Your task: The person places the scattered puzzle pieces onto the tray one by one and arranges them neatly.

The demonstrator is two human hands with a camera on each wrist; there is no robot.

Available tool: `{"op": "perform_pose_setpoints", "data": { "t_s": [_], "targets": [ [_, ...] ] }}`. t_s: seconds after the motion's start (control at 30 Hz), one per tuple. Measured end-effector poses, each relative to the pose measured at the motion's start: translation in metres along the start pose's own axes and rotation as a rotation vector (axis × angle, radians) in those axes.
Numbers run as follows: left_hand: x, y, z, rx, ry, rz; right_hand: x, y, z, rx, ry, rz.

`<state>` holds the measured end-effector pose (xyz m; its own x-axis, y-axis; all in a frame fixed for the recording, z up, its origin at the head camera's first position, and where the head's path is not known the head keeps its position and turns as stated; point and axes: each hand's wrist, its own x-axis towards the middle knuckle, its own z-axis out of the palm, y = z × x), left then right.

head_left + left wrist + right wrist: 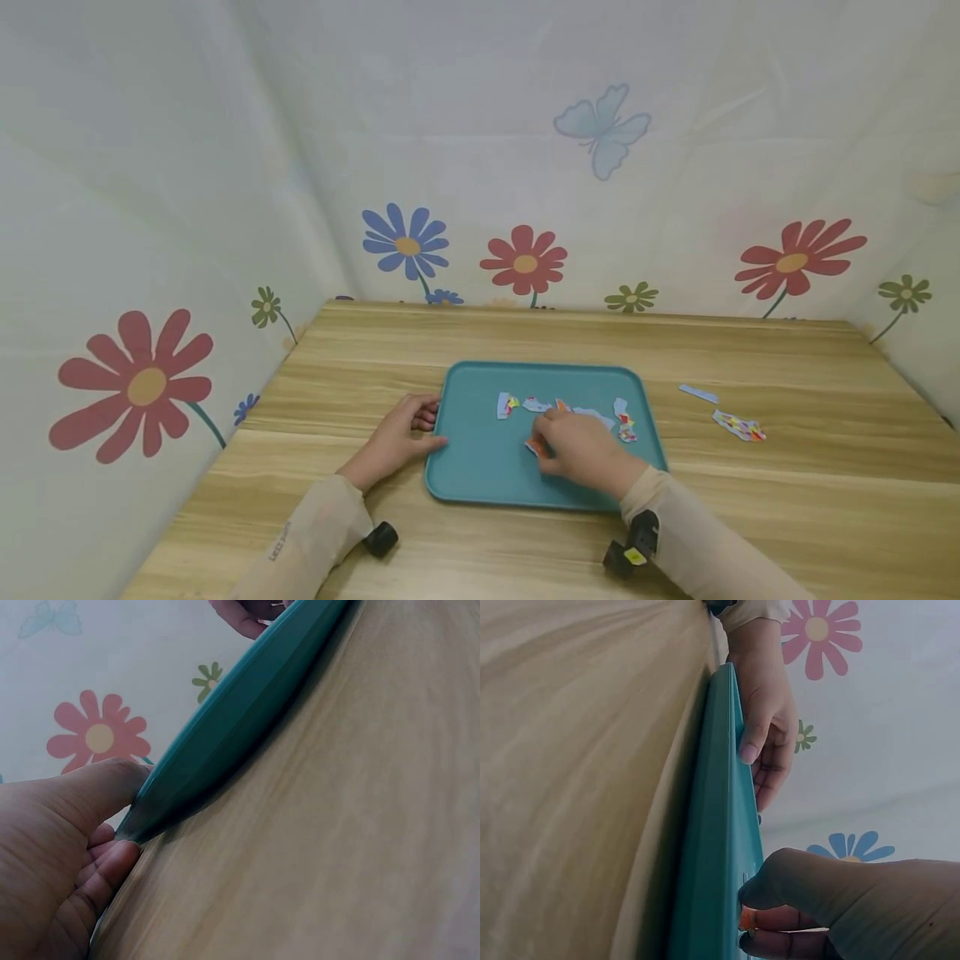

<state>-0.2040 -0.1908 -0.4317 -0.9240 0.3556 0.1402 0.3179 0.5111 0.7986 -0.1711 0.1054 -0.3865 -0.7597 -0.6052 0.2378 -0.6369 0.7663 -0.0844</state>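
Observation:
A teal tray (480, 471) lies on the table. My left hand (397, 437) holds its left edge, thumb over the rim and the other fingers curled against the side, as the left wrist view shows. Over the middle of the tray, my right hand (585, 450) pinches a torn paper piece (533, 447) with orange print, partly hidden by the fingers. Behind that hand runs a row of torn paper scraps, from a white and multicoloured scrap (507, 406) at the left to another patterned scrap (625, 421) at the right. The hand overlaps some of them.
Right of the tray, a thin pale blue strip (699, 392) and a multicoloured torn scrap (739, 426) lie on the wooden table (787, 500). A white curtain (480, 150) with printed flowers and a butterfly hangs behind and beside the table.

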Motion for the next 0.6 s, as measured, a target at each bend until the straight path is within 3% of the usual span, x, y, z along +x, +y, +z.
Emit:
{"op": "perform_pose_setpoints", "data": {
  "t_s": [0.3, 0.6],
  "targets": [
    [0.0016, -0.0027, 0.0004, 0.006, 0.000, 0.006, 0.0003, 0.0006, 0.0059, 0.025, -0.056, 0.022],
    [0.0020, -0.0059, 0.0006, 0.009, -0.003, 0.015, -0.0016, 0.0036, 0.0019, -0.012, 0.019, -0.001]
  ]
}}
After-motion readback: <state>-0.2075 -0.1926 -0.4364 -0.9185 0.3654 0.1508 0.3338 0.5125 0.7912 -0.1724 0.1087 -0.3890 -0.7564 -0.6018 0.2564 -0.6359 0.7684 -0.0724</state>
